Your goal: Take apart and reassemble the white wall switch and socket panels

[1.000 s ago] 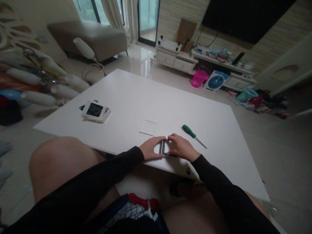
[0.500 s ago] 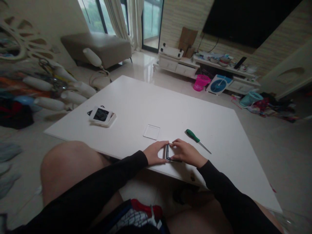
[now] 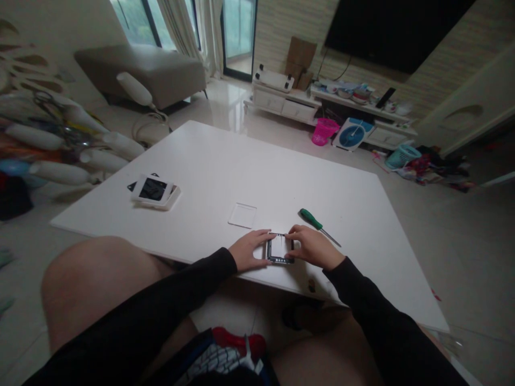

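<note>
A small square black frame with a white middle [image 3: 280, 248] lies near the front edge of the white table. My left hand [image 3: 249, 250] grips its left side, thumb low and fingers at the top corner. On the opposite side, the thumb and fingers of my right hand [image 3: 311, 245] hold the right edge, covering part of it. Just beyond my left hand lies a clear square plate [image 3: 242, 215], flat on the table. A green-handled screwdriver [image 3: 311, 219] rests past my right hand, its shaft pointing toward the right front.
The white table [image 3: 257, 161] spreads out before me. A stack of white square panels [image 3: 155, 192], one with a black centre, sits on its left part. Lamp arms with white shades [image 3: 60, 171] crowd the left side. A pink basket [image 3: 324, 132] and a blue fan [image 3: 351, 135] stand beyond the table.
My right hand has shifted off the black frame's middle to its right edge, so the white centre now shows. The whole view has slid slightly left.
</note>
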`<state>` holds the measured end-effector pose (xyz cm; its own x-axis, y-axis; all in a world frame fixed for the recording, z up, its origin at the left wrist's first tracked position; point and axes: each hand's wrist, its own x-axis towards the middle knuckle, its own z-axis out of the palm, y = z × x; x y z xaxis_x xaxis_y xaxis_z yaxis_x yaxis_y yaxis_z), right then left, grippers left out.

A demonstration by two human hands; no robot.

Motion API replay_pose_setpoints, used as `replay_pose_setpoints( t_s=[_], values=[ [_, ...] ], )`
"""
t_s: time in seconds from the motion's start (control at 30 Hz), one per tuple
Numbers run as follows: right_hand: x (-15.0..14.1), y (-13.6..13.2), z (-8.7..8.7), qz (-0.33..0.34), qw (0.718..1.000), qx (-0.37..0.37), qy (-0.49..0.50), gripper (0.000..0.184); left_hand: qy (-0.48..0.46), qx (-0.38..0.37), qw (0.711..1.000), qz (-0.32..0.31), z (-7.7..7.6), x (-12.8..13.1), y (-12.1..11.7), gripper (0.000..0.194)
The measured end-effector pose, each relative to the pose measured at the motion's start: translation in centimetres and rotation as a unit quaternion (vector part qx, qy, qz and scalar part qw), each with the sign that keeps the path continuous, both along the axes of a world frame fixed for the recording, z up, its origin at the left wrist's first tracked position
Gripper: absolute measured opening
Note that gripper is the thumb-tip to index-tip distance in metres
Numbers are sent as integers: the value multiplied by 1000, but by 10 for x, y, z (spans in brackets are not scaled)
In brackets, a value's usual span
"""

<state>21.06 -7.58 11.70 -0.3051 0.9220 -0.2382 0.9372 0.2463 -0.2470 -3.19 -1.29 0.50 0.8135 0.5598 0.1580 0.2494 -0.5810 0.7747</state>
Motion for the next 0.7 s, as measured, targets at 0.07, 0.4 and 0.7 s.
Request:
replay_pose_setpoints(
  t_s=[0.07,0.4,0.7],
  values=[
    [-6,0,1,10,999,-2,-33,30,-1,1,1000,1,-1,0,0,84],
    [-8,-8,0,17,998,-29,-51,50,-6,1,1000,1,-2,0,1,82],
    [-7,-9,-7,-13,1000,-23,-6,47,-18,2,1000,7,7,2,-2,83]
  ],
)
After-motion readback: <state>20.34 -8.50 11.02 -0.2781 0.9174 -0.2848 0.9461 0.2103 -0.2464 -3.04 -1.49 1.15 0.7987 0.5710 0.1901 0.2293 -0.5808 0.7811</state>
